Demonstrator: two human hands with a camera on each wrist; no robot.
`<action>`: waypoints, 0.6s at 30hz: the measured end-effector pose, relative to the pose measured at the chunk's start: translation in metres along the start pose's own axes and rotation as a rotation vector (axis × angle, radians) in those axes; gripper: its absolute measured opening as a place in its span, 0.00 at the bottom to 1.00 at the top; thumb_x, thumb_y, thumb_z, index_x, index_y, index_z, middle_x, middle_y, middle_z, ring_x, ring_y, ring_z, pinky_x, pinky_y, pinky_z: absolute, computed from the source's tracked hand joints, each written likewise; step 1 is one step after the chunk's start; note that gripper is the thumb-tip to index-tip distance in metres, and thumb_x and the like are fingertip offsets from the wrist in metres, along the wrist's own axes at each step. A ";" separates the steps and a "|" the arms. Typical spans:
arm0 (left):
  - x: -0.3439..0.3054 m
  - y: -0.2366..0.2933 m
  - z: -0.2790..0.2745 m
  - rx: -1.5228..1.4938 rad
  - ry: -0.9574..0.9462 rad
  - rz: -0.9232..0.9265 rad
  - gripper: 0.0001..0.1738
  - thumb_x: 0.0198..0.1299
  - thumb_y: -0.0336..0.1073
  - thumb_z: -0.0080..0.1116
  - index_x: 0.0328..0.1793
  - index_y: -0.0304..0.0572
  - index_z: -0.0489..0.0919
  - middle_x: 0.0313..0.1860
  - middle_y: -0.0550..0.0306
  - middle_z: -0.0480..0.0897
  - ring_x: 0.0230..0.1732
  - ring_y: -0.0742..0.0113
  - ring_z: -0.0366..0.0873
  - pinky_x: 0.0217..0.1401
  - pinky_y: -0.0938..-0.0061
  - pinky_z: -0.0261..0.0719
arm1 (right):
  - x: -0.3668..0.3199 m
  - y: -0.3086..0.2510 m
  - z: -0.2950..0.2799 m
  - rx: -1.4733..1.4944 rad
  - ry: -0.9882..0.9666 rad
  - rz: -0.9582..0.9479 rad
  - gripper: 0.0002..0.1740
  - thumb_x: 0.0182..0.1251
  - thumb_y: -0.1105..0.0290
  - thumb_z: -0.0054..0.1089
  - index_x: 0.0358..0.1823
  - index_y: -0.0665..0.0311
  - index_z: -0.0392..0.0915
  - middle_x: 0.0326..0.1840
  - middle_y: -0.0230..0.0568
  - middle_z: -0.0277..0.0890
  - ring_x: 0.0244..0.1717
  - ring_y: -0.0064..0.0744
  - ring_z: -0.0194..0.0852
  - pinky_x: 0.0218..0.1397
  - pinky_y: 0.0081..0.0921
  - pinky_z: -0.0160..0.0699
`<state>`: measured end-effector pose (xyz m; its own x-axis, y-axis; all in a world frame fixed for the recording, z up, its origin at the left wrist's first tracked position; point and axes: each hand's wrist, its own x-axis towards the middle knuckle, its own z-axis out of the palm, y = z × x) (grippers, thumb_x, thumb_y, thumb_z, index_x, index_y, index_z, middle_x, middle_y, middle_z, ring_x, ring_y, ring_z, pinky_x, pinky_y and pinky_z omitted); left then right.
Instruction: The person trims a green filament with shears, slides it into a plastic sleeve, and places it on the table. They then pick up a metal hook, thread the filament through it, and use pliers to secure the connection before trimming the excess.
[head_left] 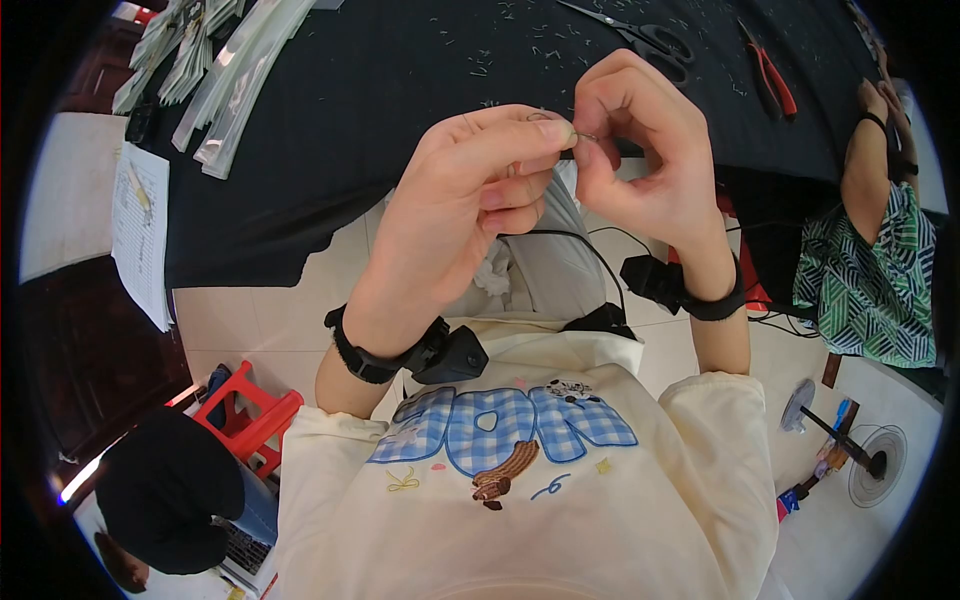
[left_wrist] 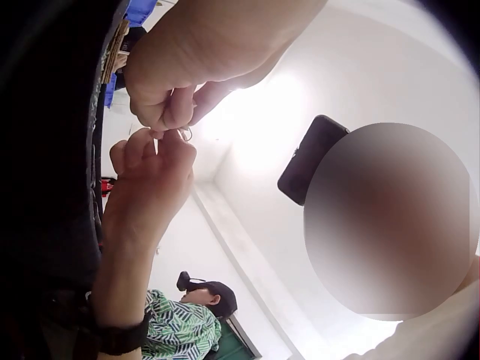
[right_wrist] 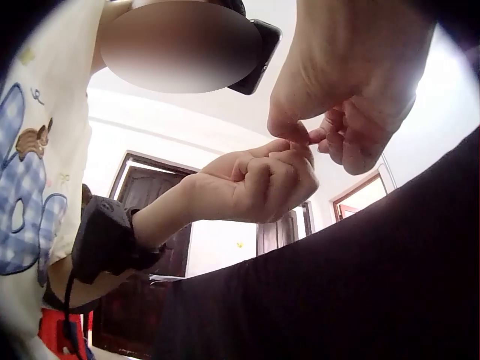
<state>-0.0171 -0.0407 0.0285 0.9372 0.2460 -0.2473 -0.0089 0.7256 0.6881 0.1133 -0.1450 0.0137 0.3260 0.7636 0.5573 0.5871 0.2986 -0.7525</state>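
The left hand [head_left: 455, 178] is pinching a thin wire loop [head_left: 537, 116] between thumb and fingertips, and the right hand [head_left: 675, 150] is pinching its end, so both grips are closing on the same wire. The loop is hanging in the air between the 2 hands, just in front of the edge of the table [head_left: 380, 95], which is wearing a black cloth.

Tiny pale bits are lying scattered across the cloth. Black scissors [head_left: 632, 28] and red-handled pliers [head_left: 772, 78] are resting beyond the right hand; clear plastic strips [head_left: 240, 90] are lying at the far left, next to bundles of cards [head_left: 185, 52].

A sheet of paper [head_left: 140, 245] is hanging over the left edge, showing rows of marks too small to read. The cream shirt [head_left: 600, 510] is carrying large blue checked letters [head_left: 500, 425], facing upside down and not reading clearly. 1 person in a green patterned top [head_left: 870, 285] is sitting at the right.
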 end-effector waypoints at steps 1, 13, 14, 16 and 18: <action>0.000 0.000 -0.001 -0.007 -0.018 -0.001 0.07 0.56 0.33 0.55 0.35 0.36 0.77 0.17 0.72 0.63 0.15 0.87 0.53 0.16 0.86 0.48 | 0.000 0.002 0.000 0.000 0.000 0.000 0.09 0.42 0.80 0.58 0.26 0.63 0.70 0.26 0.29 0.65 0.15 0.15 0.58 0.17 0.13 0.56; -0.002 0.001 -0.003 0.059 -0.011 0.029 0.08 0.58 0.34 0.52 0.39 0.36 0.75 0.21 0.73 0.60 0.18 0.87 0.50 0.16 0.87 0.44 | -0.005 0.001 0.004 0.212 0.040 0.028 0.07 0.48 0.81 0.57 0.30 0.66 0.72 0.31 0.29 0.67 0.18 0.10 0.61 0.18 0.09 0.57; -0.002 0.001 -0.003 0.060 -0.012 0.029 0.08 0.58 0.34 0.52 0.39 0.36 0.75 0.21 0.73 0.60 0.18 0.87 0.50 0.16 0.87 0.44 | -0.005 0.001 0.004 0.207 0.040 0.031 0.06 0.48 0.81 0.57 0.29 0.66 0.72 0.30 0.29 0.66 0.18 0.10 0.61 0.18 0.09 0.57; -0.002 0.000 -0.003 0.062 -0.022 0.035 0.09 0.58 0.34 0.52 0.40 0.36 0.75 0.21 0.73 0.60 0.17 0.87 0.50 0.16 0.87 0.44 | -0.005 0.000 0.004 0.204 0.040 0.033 0.06 0.48 0.81 0.57 0.29 0.66 0.72 0.30 0.29 0.66 0.18 0.10 0.62 0.18 0.09 0.57; -0.002 0.001 -0.001 0.043 0.000 0.034 0.08 0.57 0.34 0.54 0.37 0.36 0.76 0.18 0.72 0.62 0.16 0.87 0.52 0.16 0.87 0.46 | -0.004 -0.001 0.004 0.189 0.047 0.035 0.06 0.48 0.81 0.58 0.28 0.66 0.72 0.29 0.28 0.66 0.18 0.10 0.61 0.18 0.09 0.58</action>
<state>-0.0190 -0.0400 0.0288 0.9365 0.2704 -0.2231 -0.0263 0.6887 0.7246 0.1083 -0.1461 0.0103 0.3806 0.7488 0.5426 0.4271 0.3781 -0.8214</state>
